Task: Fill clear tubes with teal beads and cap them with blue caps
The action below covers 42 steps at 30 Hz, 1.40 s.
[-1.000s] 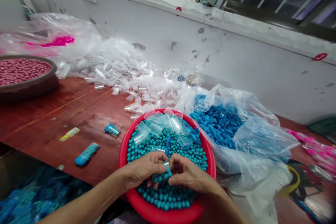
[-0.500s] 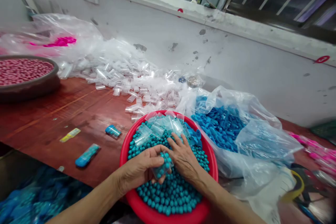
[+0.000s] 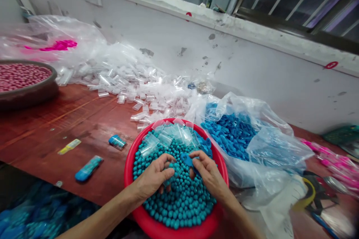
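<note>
Filled vial point(image 3: 171, 171) in left hand point(image 3: 153, 177), blue cap point(image 3: 187, 160) in right hand point(image 3: 209, 173)

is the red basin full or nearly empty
Fairly full. Teal beads cover the whole floor of the red basin, with clear tubes heaped on its far side.

A round red plastic basin point(image 3: 131, 164) at six o'clock is brimming with small teal round beads point(image 3: 182, 201), with clear plastic tubes point(image 3: 171, 136) showing pale across its top. At three o'clock a clear plastic bag point(image 3: 280, 149) is showing bright blue plastic caps point(image 3: 227, 134). At nine o'clock a dark round bowl point(image 3: 28, 95) is holding pink beads point(image 3: 19, 76). The glossy reddish-brown wooden table point(image 3: 56, 119) is carrying a blue-capped filled tube point(image 3: 87, 168) and a yellow strip point(image 3: 69, 146).
</note>
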Motion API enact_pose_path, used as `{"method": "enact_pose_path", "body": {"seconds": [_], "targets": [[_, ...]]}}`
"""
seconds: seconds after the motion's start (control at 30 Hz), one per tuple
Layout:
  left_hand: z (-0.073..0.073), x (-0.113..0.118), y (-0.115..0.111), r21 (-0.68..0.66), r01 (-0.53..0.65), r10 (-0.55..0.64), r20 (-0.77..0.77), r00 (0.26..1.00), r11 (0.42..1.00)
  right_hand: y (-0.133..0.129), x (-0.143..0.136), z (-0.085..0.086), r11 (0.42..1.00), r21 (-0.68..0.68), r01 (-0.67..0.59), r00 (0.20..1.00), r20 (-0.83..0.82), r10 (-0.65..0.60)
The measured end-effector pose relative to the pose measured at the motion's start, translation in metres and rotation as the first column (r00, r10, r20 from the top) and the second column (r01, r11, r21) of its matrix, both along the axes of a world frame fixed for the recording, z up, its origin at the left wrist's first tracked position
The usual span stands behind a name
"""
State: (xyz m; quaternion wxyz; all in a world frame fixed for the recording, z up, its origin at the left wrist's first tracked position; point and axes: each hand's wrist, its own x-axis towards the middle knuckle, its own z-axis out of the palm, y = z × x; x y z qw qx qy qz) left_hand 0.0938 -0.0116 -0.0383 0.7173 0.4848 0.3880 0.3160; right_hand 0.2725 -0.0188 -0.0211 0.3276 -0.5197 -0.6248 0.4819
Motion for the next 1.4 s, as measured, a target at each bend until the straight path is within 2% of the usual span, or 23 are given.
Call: {"method": "enact_pose_path", "body": {"seconds": [0.1,0.2,0.37,0.5,0.7,0.77,0.83,0.97,1.07,1.23,1.4], "targets": [[-0.002,0.000,0.000,0.031,0.000,0.001,-0.021,1.000,1.000,-0.008,-0.004,-0.003,0.993,0.087,-0.077,0.983,0.173,0.061],[-0.003,0.001,0.000,0.052,-0.013,0.016,-0.053,0.998,0.999,-0.014,-0.005,-0.004,0.969,0.199,-0.148,0.928,0.366,0.066],[-0.003,0.001,0.000,0.101,-0.007,0.017,-0.096,0.995,0.995,-0.006,0.000,0.009,0.971,0.190,-0.146,0.933,0.353,0.071],[-0.002,0.000,-0.002,0.142,-0.021,0.031,-0.071,0.997,0.990,-0.004,0.000,0.014,0.947,0.257,-0.195,0.930,0.355,0.095],[0.000,0.001,-0.001,0.122,-0.036,0.053,-0.136,0.989,0.992,-0.013,0.017,0.013,0.947,0.187,-0.262,0.832,0.542,0.123],[0.001,0.002,-0.001,0.131,-0.039,0.059,-0.156,0.986,0.991,-0.014,0.018,0.017,0.966,0.170,-0.193,0.851,0.520,0.079],[0.001,0.003,-0.001,0.134,-0.028,0.047,-0.141,0.989,0.991,-0.015,0.013,0.019,0.978,0.176,-0.113,0.902,0.431,0.027],[0.000,0.002,-0.001,0.134,-0.028,0.037,-0.064,0.997,0.991,-0.015,-0.004,0.016,0.978,0.190,-0.082,0.968,0.251,0.032],[-0.002,0.001,-0.001,0.138,-0.045,0.052,-0.052,0.997,0.989,-0.014,-0.009,0.008,0.986,0.164,-0.034,0.985,0.170,0.006],[-0.005,0.002,-0.003,0.139,-0.002,0.007,-0.037,0.999,0.990,-0.012,-0.013,0.000,0.992,0.108,0.071,0.995,0.062,-0.078],[-0.007,0.002,-0.003,0.102,-0.043,0.042,0.012,0.999,0.994,-0.013,-0.024,0.001,0.979,0.165,0.117,0.991,0.040,-0.125]]}}
